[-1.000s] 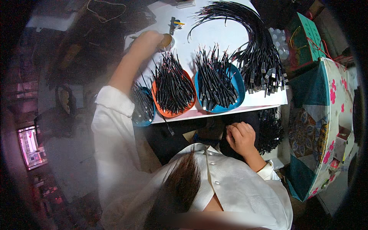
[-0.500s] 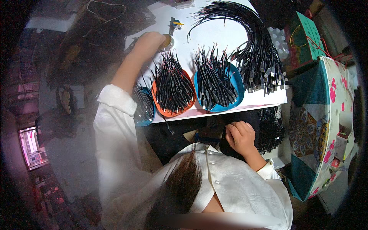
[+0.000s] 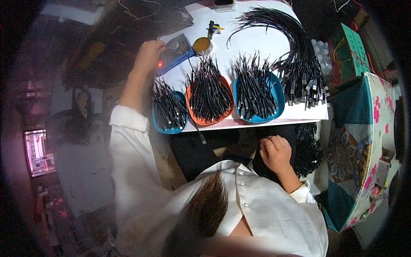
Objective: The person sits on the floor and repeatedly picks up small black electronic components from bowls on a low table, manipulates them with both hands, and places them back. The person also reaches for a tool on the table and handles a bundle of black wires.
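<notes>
My left hand point(image 3: 150, 55) is at the far left of the table, fingers bent together beside a dark square device point(image 3: 177, 46). What it pinches, if anything, is hidden. Just below the fingers a red light glows at the end of a blue strip point(image 3: 177, 62), near a round tin of amber material point(image 3: 201, 45). My right hand point(image 3: 276, 154) is held in front of the table edge with curled fingers; I cannot make out anything in them. Black cables with stripped ends stand bundled in a left blue basket point(image 3: 169, 129), an orange basket point(image 3: 209, 122) and a right blue basket point(image 3: 279, 96).
A long bundle of black USB cables point(image 3: 299, 55) curves over the table's right side. One cable plug point(image 3: 203, 139) hangs past the front edge. More cables point(image 3: 307, 150) hang below at right. A flowered cloth point(image 3: 376, 115) covers something to the right. A small tool point(image 3: 212, 28) lies at the back.
My left hand has moved left from the amber tin to the dark device, uncovering the tin and blue strip. The whole view has shifted a little. My right hand keeps its curled pose.
</notes>
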Motion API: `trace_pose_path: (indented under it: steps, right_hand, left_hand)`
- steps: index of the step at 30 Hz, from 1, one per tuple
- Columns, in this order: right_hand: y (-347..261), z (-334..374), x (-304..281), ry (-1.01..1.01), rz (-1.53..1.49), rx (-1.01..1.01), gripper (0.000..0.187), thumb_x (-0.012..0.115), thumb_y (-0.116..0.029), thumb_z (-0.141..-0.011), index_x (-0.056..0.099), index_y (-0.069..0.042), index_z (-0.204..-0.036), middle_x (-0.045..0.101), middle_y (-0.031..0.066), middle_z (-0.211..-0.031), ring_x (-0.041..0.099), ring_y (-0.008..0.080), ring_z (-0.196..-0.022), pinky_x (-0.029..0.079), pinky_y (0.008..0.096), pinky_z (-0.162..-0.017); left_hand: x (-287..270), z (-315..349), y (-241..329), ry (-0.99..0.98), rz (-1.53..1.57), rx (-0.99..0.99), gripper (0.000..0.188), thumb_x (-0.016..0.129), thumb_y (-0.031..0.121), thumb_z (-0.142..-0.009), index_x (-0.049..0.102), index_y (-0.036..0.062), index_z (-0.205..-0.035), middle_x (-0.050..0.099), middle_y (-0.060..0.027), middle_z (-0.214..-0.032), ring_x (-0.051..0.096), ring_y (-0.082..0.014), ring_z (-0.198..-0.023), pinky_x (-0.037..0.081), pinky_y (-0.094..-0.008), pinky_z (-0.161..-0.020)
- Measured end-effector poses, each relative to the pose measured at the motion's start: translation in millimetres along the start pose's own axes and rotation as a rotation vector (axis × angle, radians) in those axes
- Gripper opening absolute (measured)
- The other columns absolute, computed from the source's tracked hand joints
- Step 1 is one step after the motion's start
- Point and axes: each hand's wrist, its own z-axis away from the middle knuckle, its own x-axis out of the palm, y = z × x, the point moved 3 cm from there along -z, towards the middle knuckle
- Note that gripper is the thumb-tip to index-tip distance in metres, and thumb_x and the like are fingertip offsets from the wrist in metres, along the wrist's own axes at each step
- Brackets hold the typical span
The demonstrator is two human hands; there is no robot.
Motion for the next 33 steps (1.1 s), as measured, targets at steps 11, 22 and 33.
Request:
trace_pose_path:
  steps: [11, 22, 33]
  right_hand:
    - [2.4, 0.9, 0.8, 0.002, 0.026, 0.007, 0.022, 0.071, -0.010, -0.070, 0.062, -0.005, -0.089, 0.060, 0.0075, -0.084, 0.058, 0.0243, -0.073, 0.045, 0.0361, -0.062]
    - [3.5, 0.9, 0.5, 0.003, 0.016, 0.015, 0.023, 0.071, -0.010, -0.068, 0.062, -0.005, -0.088, 0.060, 0.0076, -0.084, 0.058, 0.0245, -0.073, 0.046, 0.0362, -0.063]
    - [-5.8, 5.0, -14.9, 0.098, -0.085, 0.003, 0.017, 0.070, -0.007, -0.073, 0.062, -0.004, -0.088, 0.062, 0.0097, -0.087, 0.061, 0.0277, -0.078, 0.049, 0.0382, -0.068]
  left_hand:
    - [20.0, -2.6, -10.0, -0.007, 0.024, -0.023, 0.012, 0.063, 0.010, -0.080, 0.067, 0.0026, -0.088, 0.066, -0.0202, -0.087, 0.063, -0.0389, -0.086, 0.049, -0.0456, -0.075]
    - [25.9, -6.4, -11.0, -0.058, -0.020, -0.064, 0.011, 0.064, 0.012, -0.081, 0.067, 0.0036, -0.086, 0.065, -0.0211, -0.087, 0.063, -0.0400, -0.085, 0.049, -0.0463, -0.074]
    - [-64.3, 42.3, 54.6, 0.243, 0.319, -0.272, 0.017, 0.067, 0.014, -0.085, 0.069, 0.0013, -0.096, 0.071, -0.0087, -0.085, 0.067, -0.0157, -0.078, 0.051, -0.0277, -0.070]
